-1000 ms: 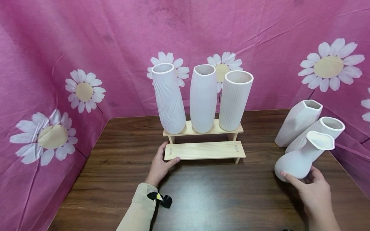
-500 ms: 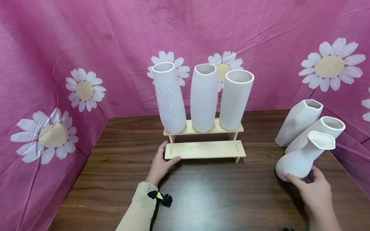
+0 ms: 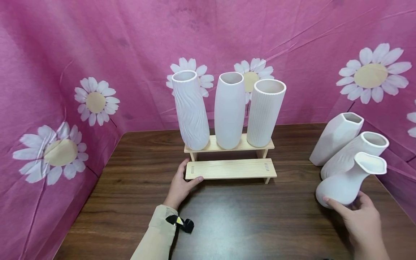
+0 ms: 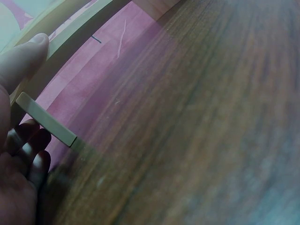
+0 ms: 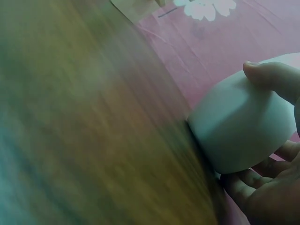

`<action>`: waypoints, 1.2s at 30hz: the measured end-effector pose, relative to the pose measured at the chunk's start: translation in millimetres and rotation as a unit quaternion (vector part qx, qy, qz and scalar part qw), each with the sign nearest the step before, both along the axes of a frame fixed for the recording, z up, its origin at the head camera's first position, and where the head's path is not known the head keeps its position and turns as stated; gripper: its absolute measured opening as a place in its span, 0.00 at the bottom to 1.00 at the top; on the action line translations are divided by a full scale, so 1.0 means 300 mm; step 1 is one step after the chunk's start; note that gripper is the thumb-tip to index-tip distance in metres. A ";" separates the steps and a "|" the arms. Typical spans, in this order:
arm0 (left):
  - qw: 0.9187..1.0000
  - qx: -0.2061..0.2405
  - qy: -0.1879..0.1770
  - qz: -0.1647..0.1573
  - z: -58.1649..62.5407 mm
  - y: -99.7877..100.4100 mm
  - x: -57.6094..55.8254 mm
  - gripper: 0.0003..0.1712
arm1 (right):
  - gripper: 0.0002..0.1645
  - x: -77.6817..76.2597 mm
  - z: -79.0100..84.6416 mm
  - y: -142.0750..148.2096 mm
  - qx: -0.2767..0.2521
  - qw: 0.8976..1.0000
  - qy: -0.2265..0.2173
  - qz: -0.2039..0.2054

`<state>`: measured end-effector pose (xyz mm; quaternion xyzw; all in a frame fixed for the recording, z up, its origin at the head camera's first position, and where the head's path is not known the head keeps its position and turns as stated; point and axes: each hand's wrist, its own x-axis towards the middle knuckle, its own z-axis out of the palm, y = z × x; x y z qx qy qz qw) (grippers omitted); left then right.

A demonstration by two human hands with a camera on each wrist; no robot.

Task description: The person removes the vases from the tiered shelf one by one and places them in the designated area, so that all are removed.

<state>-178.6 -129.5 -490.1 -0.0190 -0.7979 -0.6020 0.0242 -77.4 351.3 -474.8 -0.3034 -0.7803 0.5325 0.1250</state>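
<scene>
At the right in the head view, my right hand [image 3: 362,220] holds a white vase [image 3: 339,186] with a round belly and flared rim by its lower part, thumb in front and fingers behind. The right wrist view shows the vase's base [image 5: 239,126] close to the tabletop. My left hand [image 3: 180,184] grips the left end of the lower board of a two-step wooden stand [image 3: 230,169]. Its thumb [image 4: 28,54] lies on the board and its fingers are beside the leg. On the upper step stand a wavy vase [image 3: 191,112], a smooth vase [image 3: 229,112] and a ribbed vase [image 3: 265,113].
Behind the held vase stand an angular white vase [image 3: 338,139] and another white vase [image 3: 352,151], partly hidden by it. A dark wooden table [image 3: 247,224] carries everything. A pink cloth [image 3: 143,54] with daisies hangs along the back and sides.
My right hand and the round-bellied vase have shifted a little to the right and toward me. The left hand, the stand and the other vases have stayed put.
</scene>
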 end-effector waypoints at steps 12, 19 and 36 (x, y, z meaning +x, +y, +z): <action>1.000 -0.010 -0.003 0.002 0.002 0.000 0.001 0.54 | 0.57 0.015 0.010 0.034 -0.025 0.999 -0.014 -0.027; 1.000 -0.007 0.002 0.001 0.001 -0.002 0.001 0.54 | 0.57 0.023 0.019 0.049 0.029 0.998 -0.054 -0.034; 1.000 0.001 0.000 0.002 0.004 -0.002 0.003 0.54 | 0.43 0.039 0.002 0.088 0.037 0.999 -0.006 -0.011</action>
